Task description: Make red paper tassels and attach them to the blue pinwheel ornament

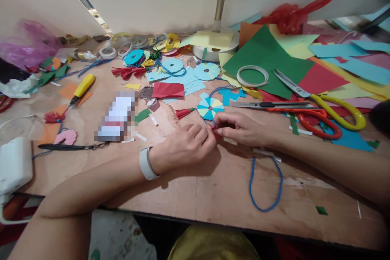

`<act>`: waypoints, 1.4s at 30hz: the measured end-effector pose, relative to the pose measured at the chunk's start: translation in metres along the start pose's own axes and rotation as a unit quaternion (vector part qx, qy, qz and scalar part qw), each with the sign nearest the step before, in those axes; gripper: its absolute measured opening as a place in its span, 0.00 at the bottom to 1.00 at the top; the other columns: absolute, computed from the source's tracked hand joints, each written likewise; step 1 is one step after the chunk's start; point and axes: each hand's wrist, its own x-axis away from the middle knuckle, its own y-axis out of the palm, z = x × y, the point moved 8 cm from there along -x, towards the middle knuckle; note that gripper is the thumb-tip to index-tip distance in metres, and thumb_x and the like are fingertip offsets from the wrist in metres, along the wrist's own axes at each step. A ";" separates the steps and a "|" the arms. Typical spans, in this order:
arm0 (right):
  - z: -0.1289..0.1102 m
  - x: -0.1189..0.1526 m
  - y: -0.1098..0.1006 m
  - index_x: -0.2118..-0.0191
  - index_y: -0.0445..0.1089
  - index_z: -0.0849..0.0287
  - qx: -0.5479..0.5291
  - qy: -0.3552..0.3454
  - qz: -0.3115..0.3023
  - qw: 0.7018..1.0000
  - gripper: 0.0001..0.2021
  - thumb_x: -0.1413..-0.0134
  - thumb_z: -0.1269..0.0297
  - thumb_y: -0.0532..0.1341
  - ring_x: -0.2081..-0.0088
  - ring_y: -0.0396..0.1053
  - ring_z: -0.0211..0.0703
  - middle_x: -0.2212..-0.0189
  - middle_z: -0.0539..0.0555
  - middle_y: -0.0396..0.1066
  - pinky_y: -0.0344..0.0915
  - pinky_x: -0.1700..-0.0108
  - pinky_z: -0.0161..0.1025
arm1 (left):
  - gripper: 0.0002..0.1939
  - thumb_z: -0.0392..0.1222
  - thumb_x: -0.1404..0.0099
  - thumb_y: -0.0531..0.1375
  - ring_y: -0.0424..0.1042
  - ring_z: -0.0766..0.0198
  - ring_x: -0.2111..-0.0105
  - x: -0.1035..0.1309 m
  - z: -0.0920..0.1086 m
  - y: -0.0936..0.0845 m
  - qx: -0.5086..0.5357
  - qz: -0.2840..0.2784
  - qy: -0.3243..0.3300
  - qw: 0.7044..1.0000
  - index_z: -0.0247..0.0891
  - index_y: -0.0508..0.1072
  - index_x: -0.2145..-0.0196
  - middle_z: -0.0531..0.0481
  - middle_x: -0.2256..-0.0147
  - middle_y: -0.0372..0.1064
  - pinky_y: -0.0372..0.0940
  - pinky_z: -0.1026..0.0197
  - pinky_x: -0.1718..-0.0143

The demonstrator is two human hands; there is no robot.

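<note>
My left hand (190, 144), with a grey band on its wrist, is closed in a pinch near the middle of the table. Against its fingertips, my right hand (236, 128) pinches too. Between them shows a tiny bit of red and blue, too small to make out. Just beyond the fingers lies a blue and yellow paper disc (211, 108), with a red tassel (184, 112) on its left. A loop of blue cord (266, 209) rests on the table below my right forearm.
Red-handled scissors (318, 124), yellow-handled scissors (344, 109) and a cutter (256, 105) lie at right. A tape roll (265, 77) sits on green paper (262, 57). A blurred phone (117, 118) and yellow-handled tool (84, 85) are left. A fan (218, 14) stands behind.
</note>
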 end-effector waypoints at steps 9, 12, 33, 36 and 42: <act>-0.001 0.001 0.000 0.70 0.64 0.57 -0.010 0.015 -0.005 1.000 0.05 0.45 0.63 0.55 0.69 0.63 0.41 0.73 0.49 0.65 0.60 0.66 0.38 | 0.11 0.30 0.27 0.51 0.71 0.61 0.72 -0.003 0.007 -0.002 -0.032 0.001 0.015 0.999 0.25 0.72 0.56 0.44 0.69 0.74 0.66 0.58 0.72; -0.005 0.002 -0.003 0.70 0.65 0.57 0.021 0.012 -0.001 1.000 0.08 0.40 0.63 0.54 0.71 0.61 0.39 0.73 0.49 0.64 0.58 0.67 0.38 | 0.10 0.30 0.27 0.51 0.70 0.61 0.73 -0.003 0.007 -0.002 -0.029 -0.001 0.016 0.999 0.24 0.72 0.56 0.45 0.70 0.73 0.65 0.58 0.73; -0.018 0.004 -0.012 0.61 0.66 0.56 0.151 0.043 -0.065 0.985 0.13 0.30 0.56 0.49 0.65 0.66 0.44 0.67 0.53 0.69 0.60 0.63 0.40 | 0.14 0.47 0.24 0.53 0.68 0.66 0.67 0.013 -0.049 0.052 0.604 -0.031 -0.318 0.730 0.35 0.71 0.60 0.50 0.65 0.71 0.64 0.63 0.66; -0.017 0.003 -0.011 0.60 0.67 0.56 0.158 0.054 -0.075 0.983 0.13 0.31 0.57 0.49 0.64 0.66 0.44 0.66 0.53 0.70 0.59 0.64 0.40 | 0.11 0.44 0.25 0.53 0.68 0.66 0.67 0.012 -0.049 0.052 0.581 -0.034 -0.302 0.755 0.35 0.70 0.59 0.50 0.64 0.70 0.64 0.63 0.65; -0.016 0.003 -0.011 0.61 0.67 0.56 0.147 0.049 -0.074 0.985 0.13 0.31 0.56 0.50 0.64 0.66 0.44 0.67 0.53 0.69 0.59 0.64 0.39 | 0.10 0.43 0.26 0.53 0.71 0.64 0.65 0.012 -0.046 0.055 0.597 -0.069 -0.288 0.745 0.35 0.70 0.57 0.48 0.63 0.72 0.67 0.61 0.63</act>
